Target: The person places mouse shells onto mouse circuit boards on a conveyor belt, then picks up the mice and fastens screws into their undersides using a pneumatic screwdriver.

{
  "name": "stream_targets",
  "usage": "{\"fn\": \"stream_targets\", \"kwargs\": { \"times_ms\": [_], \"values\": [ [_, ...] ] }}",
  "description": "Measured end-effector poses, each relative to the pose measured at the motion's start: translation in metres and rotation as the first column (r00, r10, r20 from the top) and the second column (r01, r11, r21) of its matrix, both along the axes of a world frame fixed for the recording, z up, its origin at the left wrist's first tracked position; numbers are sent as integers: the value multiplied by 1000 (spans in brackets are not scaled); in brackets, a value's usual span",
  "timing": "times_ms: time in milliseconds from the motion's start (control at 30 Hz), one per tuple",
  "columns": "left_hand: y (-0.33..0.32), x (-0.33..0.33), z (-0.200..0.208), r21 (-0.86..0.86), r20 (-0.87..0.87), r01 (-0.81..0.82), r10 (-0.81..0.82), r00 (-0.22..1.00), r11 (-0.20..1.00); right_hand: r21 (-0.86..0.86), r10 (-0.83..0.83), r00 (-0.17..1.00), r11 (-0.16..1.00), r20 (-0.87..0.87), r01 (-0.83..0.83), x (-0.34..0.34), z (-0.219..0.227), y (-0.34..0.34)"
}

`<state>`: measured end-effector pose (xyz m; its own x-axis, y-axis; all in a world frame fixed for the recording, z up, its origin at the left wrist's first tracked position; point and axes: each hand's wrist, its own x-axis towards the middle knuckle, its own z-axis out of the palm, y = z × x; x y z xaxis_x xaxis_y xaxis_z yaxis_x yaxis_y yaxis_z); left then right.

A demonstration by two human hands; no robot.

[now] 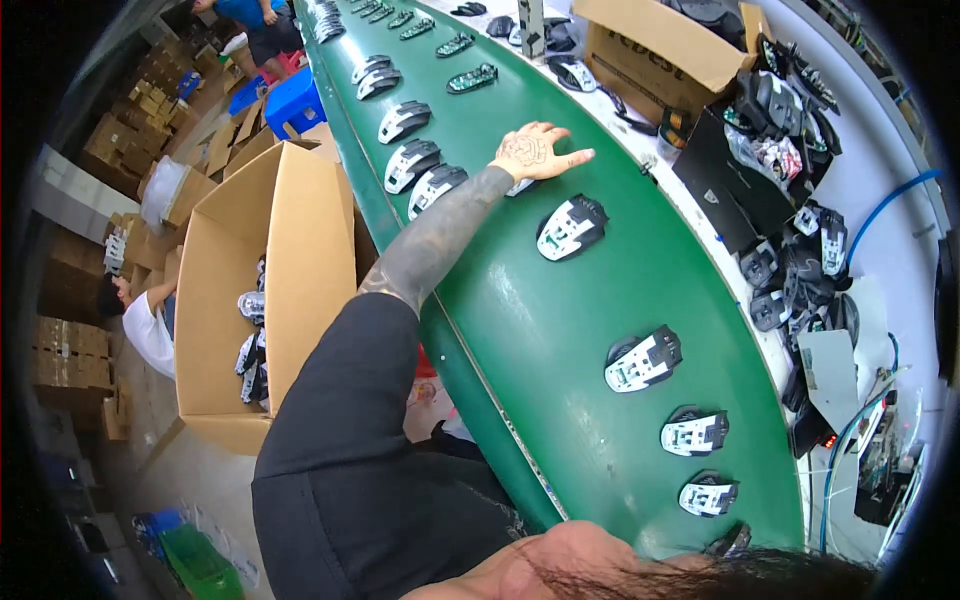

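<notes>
A row of computer mouse shells lies along the conveyor belt (520, 330). The left hand (535, 153) rests flat on the belt, on top of one mouse shell (519, 186), with another mouse shell (571, 226) just right of it and nearer. Three more shells (412, 150) lie left of the forearm. An open cardboard box (262, 290) stands left of the belt, mouse parts inside. A workbench (870, 260) with piled mouse parts lies right of the belt.
</notes>
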<state>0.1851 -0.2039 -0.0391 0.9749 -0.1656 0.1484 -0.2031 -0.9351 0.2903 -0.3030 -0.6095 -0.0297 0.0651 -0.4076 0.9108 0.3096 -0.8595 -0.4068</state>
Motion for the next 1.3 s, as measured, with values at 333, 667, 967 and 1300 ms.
{"fn": "stream_targets", "kwargs": {
  "times_ms": [333, 667, 967, 1300],
  "values": [
    [89, -105, 13, -56, 300, -372, 370, 879, 927, -110, 62, 991, 993, 116, -49, -39, -32, -20],
    [114, -64, -1, -170, 456, -117, 183, 871, 978, -120, -50, 996, 991, 73, 59, -21, -34, -59],
    [170, 129, -18, -105, 248, -209, 230, 941, 972, -102, -198, 979, 974, 54, 202, 13, -39, -65],
    [176, 163, -23, -50, 108, -187, 191, 976, 981, -136, -235, 971, 964, -40, 228, -13, -20, -25]
  ]
}}
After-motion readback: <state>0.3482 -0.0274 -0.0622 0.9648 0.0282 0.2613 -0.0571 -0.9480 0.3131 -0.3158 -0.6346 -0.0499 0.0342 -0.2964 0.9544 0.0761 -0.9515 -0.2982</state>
